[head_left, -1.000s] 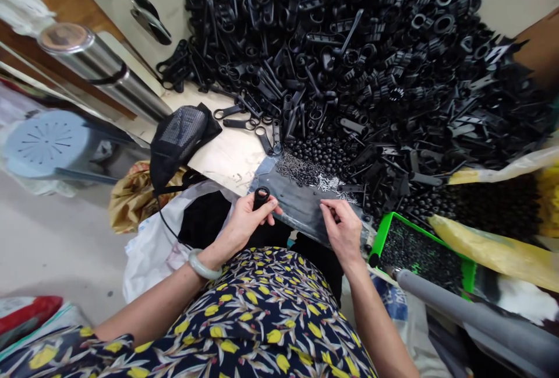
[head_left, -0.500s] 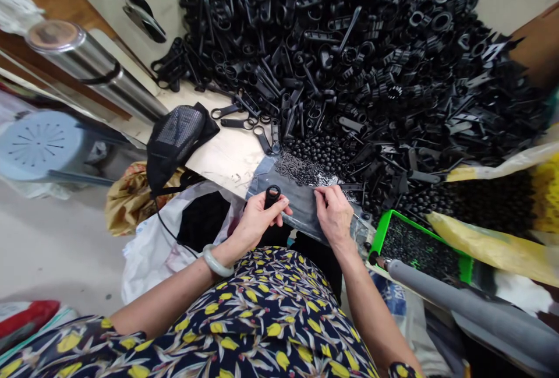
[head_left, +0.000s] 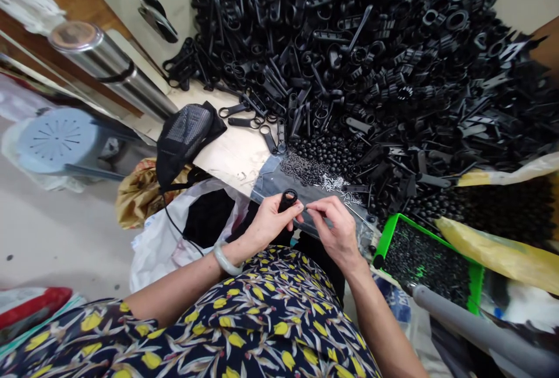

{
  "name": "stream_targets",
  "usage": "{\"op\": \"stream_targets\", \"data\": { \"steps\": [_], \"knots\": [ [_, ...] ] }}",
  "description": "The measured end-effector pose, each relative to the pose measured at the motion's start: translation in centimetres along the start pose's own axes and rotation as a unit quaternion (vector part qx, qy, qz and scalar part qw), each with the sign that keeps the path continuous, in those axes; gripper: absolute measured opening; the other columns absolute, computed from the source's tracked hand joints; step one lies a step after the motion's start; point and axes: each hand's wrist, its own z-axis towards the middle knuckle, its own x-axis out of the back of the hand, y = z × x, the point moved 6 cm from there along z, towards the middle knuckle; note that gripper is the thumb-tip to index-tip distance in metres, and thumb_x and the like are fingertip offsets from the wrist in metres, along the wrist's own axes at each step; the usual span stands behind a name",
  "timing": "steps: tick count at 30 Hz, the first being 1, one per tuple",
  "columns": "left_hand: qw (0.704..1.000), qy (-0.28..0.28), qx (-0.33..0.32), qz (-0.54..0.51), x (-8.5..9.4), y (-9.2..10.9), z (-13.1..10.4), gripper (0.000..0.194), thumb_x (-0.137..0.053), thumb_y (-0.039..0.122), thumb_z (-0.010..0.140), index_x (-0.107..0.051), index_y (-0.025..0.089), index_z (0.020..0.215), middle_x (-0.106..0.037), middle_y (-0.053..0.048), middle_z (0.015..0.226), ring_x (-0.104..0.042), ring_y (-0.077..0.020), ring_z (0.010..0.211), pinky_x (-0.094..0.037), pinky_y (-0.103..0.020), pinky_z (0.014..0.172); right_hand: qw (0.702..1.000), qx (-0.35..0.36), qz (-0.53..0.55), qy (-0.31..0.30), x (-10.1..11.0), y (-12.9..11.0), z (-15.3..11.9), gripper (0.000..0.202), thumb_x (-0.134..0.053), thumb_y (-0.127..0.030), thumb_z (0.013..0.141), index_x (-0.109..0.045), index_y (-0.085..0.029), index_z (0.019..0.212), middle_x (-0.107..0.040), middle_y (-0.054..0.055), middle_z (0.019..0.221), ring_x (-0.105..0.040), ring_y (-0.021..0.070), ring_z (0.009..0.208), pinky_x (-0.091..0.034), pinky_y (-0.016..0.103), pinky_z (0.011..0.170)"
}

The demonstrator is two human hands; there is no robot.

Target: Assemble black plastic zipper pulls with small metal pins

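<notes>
My left hand (head_left: 275, 216) is closed round a black plastic part with a ring-shaped end (head_left: 289, 197), the ring pointing up. Close beside its fingertips, my right hand (head_left: 334, 223) is pinched; whatever sits between its thumb and forefinger is too small to name. Just beyond the hands, small silver pins (head_left: 334, 183) lie on a dark cloth (head_left: 279, 183). Tiny dark pieces (head_left: 301, 168) and round black beads (head_left: 329, 151) are heaped next to them. Several flat black ring-ended parts (head_left: 267, 138) rest on the pale board to the left.
A large heap of black plastic parts (head_left: 340, 46) fills the back. A green tray (head_left: 388, 238) of small black pieces stands at right, near a grey padded bar (head_left: 463, 320). At left are a steel flask (head_left: 117, 66), a black mesh cap (head_left: 187, 133) and a blue stool (head_left: 56, 139).
My right hand has come from the silver pins toward me and to my left hand's fingertips. My left hand still grips the black part. The view has shifted slightly.
</notes>
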Motion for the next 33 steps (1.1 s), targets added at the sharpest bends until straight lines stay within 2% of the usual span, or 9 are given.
{"op": "stream_targets", "data": {
  "steps": [9,15,19,21,25,33],
  "knots": [
    [0.999,-0.008,0.025,-0.031,-0.3,-0.1,-0.3,0.035,-0.078,0.046,0.085,-0.062,0.015,0.087,-0.070,-0.001,0.071,-0.052,-0.0061,0.049,-0.039,-0.020,0.049,0.999,-0.013,0.035,0.006,0.0,0.1,-0.3,0.012,-0.063,-0.017,0.100,-0.071,-0.024,0.104,-0.069,0.003,0.094,-0.066,0.0170,0.084,-0.054,0.033,0.077],
    [0.995,-0.058,0.058,-0.063,-1.0,-0.1,-0.5,0.033,-0.081,0.042,0.082,-0.066,0.013,0.088,-0.071,-0.003,0.072,-0.052,-0.0058,0.051,-0.033,-0.019,0.048,0.989,-0.091,0.112,-0.013,-0.2,0.6,-0.7,0.008,-0.066,-0.023,0.100,-0.074,-0.024,0.098,-0.070,0.002,0.091,-0.065,0.0152,0.080,-0.054,0.030,0.073],
    [0.988,-0.043,0.077,-0.126,-1.3,0.3,-0.4,0.031,-0.083,0.039,0.078,-0.067,0.013,0.083,-0.065,0.001,0.065,-0.044,-0.0039,0.048,-0.026,-0.019,0.046,0.981,-0.138,0.132,0.033,-0.1,0.9,-1.2,0.007,-0.069,-0.026,0.098,-0.075,-0.024,0.099,-0.071,0.003,0.093,-0.067,0.0157,0.081,-0.056,0.029,0.072],
    [0.980,-0.043,0.101,-0.164,-1.5,0.1,-0.3,0.031,-0.084,0.039,0.077,-0.067,0.013,0.081,-0.061,0.002,0.062,-0.042,-0.0033,0.047,-0.024,-0.020,0.046,0.985,-0.121,0.113,0.050,-0.1,0.7,-1.4,0.008,-0.069,-0.025,0.098,-0.075,-0.024,0.101,-0.073,0.003,0.094,-0.069,0.0165,0.081,-0.057,0.030,0.073],
    [0.969,-0.048,0.140,-0.200,-1.8,-0.5,-0.5,0.031,-0.085,0.038,0.074,-0.068,0.013,0.081,-0.059,0.003,0.061,-0.042,-0.0033,0.046,-0.023,-0.020,0.045,0.996,-0.059,0.044,0.044,-0.1,0.0,-1.5,0.011,-0.066,-0.024,0.099,-0.075,-0.024,0.106,-0.076,0.005,0.096,-0.071,0.0182,0.082,-0.059,0.034,0.075],
    [0.966,-0.040,0.148,-0.206,-2.1,-0.8,-0.8,0.030,-0.085,0.036,0.074,-0.067,0.013,0.080,-0.059,0.003,0.062,-0.043,-0.0032,0.047,-0.024,-0.019,0.046,0.998,-0.003,-0.042,0.043,-0.2,-0.4,-1.4,0.010,-0.067,-0.017,0.095,-0.070,-0.023,0.103,-0.073,0.004,0.091,-0.068,0.0169,0.077,-0.057,0.032,0.072]
  ]
}}
